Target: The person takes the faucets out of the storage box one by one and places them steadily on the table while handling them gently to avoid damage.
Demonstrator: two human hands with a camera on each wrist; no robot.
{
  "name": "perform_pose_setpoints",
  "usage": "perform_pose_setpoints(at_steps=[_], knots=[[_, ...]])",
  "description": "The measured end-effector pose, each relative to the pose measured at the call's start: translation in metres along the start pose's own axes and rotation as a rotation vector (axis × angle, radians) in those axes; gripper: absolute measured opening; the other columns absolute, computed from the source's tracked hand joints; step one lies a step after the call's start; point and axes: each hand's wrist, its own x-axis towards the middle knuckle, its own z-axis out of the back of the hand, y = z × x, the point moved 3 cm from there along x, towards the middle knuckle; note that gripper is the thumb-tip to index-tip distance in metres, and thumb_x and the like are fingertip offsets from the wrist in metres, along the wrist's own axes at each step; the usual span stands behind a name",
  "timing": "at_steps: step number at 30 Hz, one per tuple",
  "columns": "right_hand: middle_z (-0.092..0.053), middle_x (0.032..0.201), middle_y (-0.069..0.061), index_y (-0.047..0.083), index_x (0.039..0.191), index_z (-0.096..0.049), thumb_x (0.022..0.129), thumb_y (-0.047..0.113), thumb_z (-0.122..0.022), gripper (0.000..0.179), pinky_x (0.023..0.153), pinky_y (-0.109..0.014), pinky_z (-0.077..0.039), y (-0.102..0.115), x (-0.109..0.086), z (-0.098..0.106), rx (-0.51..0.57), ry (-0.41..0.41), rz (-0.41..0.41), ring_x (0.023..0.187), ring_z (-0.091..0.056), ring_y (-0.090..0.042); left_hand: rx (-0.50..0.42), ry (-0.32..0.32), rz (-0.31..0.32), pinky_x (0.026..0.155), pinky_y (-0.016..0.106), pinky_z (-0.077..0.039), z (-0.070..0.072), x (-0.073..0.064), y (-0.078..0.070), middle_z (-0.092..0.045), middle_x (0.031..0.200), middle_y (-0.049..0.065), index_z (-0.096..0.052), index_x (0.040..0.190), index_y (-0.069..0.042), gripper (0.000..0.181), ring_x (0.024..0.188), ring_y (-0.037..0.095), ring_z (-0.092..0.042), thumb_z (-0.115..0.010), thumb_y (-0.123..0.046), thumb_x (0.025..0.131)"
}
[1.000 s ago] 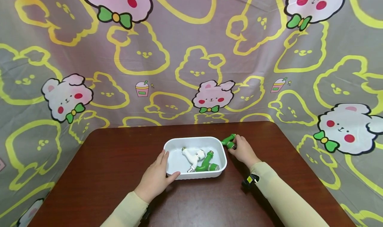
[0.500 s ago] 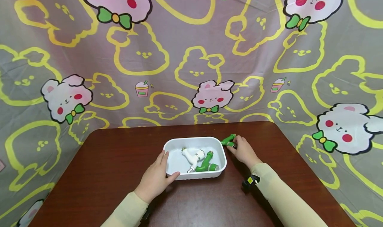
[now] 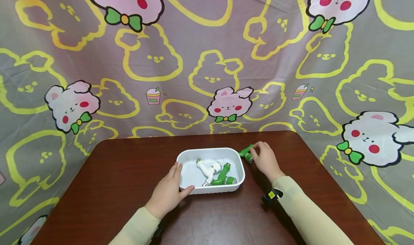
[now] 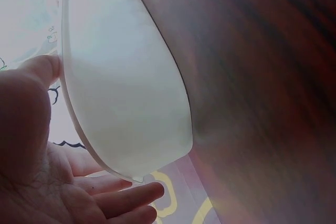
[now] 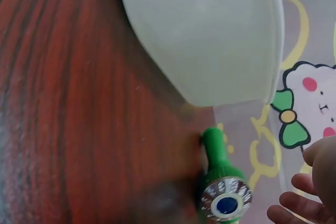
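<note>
All fingers (image 5: 310, 210) parted, left hand (image 3: 165, 193) touches smooth tray (image 3: 213, 190), right hand (image 3: 267, 162) flanks ribbed tap (image 5: 221, 171).

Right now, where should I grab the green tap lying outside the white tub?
I'd pinch the green tap by its body, just behind the round silver knob, from above and the right. The body narrows behind the knob, which might help stop slipping. The white tub sits close on the left, while your right hand is on the right.
</note>
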Motion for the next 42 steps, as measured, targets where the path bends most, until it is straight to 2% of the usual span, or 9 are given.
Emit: perform_pose_setpoints(at_steps=[11,19,28,35,42], knots=[[-0.063,0.105,-0.018,0.002,0.103,-0.065,0.100,0.019,-0.067,0.018,0.086,-0.048,-0.050,0.025,-0.003,0.013,0.076,-0.064,0.032,0.098,-0.061,-0.037,-0.013,0.012,0.013,0.096,0.053,-0.055,0.000,0.000,0.001,-0.045,0.153,0.032,-0.044,0.149,0.011,0.090,0.120,0.046,-0.065,-0.079,-0.047,0.089],[-0.064,0.100,-0.013,0.005,0.099,-0.066,0.098,0.014,-0.069,0.009,0.083,-0.043,-0.052,0.046,-0.009,0.014,0.128,-0.090,0.062,0.095,-0.063,-0.030,-0.023,0.025,0.018,0.097,0.053,-0.055,0.001,0.001,0.000,-0.044,0.154,0.033,-0.043,0.149,0.012,0.091,0.122,0.046,-0.064,-0.079,-0.047,0.088],[-0.064,0.098,-0.010,0.007,0.098,-0.066,0.095,0.011,-0.072,0.008,0.083,-0.046,-0.054,0.077,-0.018,0.017,0.146,-0.114,0.185,0.093,-0.065,-0.029,-0.026,0.027,0.018,0.097,0.053,-0.055,0.000,0.001,0.001,-0.044,0.154,0.032,-0.043,0.149,0.011,0.091,0.122,0.046,-0.064,-0.079,-0.047,0.089],[-0.062,0.096,-0.005,0.010,0.098,-0.065,0.095,0.011,-0.073,0.009,0.079,-0.040,-0.055,0.095,-0.024,0.017,0.116,-0.105,0.273,0.088,-0.062,-0.021,-0.024,0.019,0.015,0.095,0.052,-0.056,-0.001,0.001,0.002,-0.043,0.154,0.032,-0.043,0.149,0.011,0.091,0.118,0.045,-0.066,-0.079,-0.047,0.089],[-0.062,0.096,-0.006,0.010,0.097,-0.065,0.096,0.010,-0.071,0.006,0.080,-0.042,-0.054,0.106,-0.028,0.016,0.108,-0.083,0.340,0.090,-0.064,-0.028,-0.032,0.018,0.020,0.091,0.052,-0.057,-0.003,0.001,0.002,-0.043,0.155,0.032,-0.043,0.149,0.011,0.090,0.111,0.044,-0.069,-0.078,-0.047,0.089]])
